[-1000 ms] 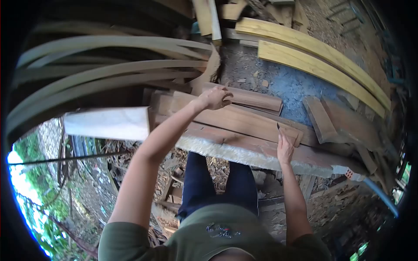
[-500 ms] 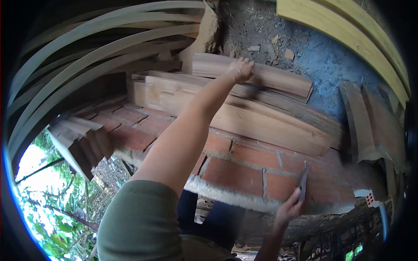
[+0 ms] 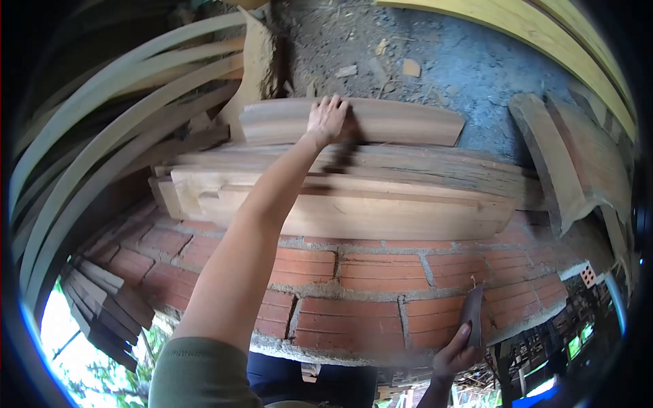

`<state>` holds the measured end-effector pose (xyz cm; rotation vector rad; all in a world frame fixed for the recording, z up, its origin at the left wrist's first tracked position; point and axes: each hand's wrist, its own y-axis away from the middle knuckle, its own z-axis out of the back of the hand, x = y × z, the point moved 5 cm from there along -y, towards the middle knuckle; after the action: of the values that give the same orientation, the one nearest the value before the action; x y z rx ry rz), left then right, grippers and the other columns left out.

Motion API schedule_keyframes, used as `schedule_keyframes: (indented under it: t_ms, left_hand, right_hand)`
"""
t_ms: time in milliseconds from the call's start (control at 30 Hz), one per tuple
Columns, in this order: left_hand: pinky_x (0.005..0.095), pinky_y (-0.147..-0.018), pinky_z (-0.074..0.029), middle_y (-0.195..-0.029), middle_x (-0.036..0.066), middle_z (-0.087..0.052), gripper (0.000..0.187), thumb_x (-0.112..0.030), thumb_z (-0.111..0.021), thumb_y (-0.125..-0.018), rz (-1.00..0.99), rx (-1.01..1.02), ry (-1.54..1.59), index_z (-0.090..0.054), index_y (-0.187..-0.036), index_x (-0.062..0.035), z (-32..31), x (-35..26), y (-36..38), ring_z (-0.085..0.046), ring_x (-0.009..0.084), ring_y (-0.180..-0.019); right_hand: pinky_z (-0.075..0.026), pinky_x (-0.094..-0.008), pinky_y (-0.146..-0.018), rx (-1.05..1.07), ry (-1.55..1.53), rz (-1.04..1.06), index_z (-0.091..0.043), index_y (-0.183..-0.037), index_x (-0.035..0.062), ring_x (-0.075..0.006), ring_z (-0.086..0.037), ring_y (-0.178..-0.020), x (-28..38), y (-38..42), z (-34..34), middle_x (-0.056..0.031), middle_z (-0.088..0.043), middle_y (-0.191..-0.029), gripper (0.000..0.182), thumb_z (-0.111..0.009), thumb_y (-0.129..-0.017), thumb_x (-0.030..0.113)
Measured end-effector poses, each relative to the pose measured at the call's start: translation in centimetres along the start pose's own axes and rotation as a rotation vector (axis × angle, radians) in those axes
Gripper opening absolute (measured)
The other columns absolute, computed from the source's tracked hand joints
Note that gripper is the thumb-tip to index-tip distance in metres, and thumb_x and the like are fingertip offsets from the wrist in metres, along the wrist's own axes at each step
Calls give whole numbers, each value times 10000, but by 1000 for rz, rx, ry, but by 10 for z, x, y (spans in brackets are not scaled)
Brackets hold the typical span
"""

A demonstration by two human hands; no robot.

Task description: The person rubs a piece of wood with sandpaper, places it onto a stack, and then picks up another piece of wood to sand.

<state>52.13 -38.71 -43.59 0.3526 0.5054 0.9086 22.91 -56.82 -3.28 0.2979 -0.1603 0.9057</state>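
Observation:
My left hand [image 3: 328,120] reaches across the wood pile with its fingers bent over the far edge of a reddish-brown plank [image 3: 401,124]. That plank lies behind the stacked boards, along the dirt floor. Just below the hand sits an old, weathered grey board [image 3: 435,163], and nearer to me a pale, smooth board [image 3: 394,216]. Low on the right, my right hand [image 3: 454,352] grips a thin, flat, dark piece [image 3: 472,314] between thumb and fingers, held up over the brick ledge [image 3: 350,316]. Its exact kind I cannot tell.
Curved pale wooden strips [image 3: 122,95] fill the left side. Short dark boards [image 3: 102,309] jut out at the lower left. Rough planks [image 3: 554,160] lean at the right, and long yellow boards [image 3: 496,27] cross the upper right. Wood scraps [image 3: 411,67] litter the dirt floor.
The view has turned, so the pile and plank appear further left and more level. My left hand stays on the plank; my right hand still holds the dark piece.

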Motion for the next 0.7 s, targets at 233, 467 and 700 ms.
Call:
schedule_keyframes:
  t_ms: [233, 467, 700]
  left_hand:
    - [407, -752, -514, -907, 111, -686, 495, -560, -750, -656, -6, 436, 113, -692, -858, -113, -4, 5, -28, -655, 268, -857]
    - [467, -718, -530, -850, 160, -674, 183, -277, -581, -837, -124, 136, 69, -700, -859, -140, 15, -20, 18, -655, 360, -787]
    - [454, -661, -523, -792, 182, -662, 117, -162, -587, -763, -124, -52, 29, -678, -809, -104, 157, -63, 71, -656, 370, -769]
  right_hand:
    - [-441, -366, -533, -17, 15, 213, -570, -1127, -54, -284, -603, -625, 15, -22, -1, -154, -660, -907, 264, -497, -925, 99]
    - [-482, -355, -589, -61, -127, 249, -594, -1128, -30, -283, -643, -704, 12, -21, 0, -151, -666, -938, 264, -550, -888, 71]
    - [-512, -374, -670, -161, -187, 317, -631, -1079, -24, -309, -654, -776, 21, -23, 13, -151, -669, -917, 229, -563, -897, 98]
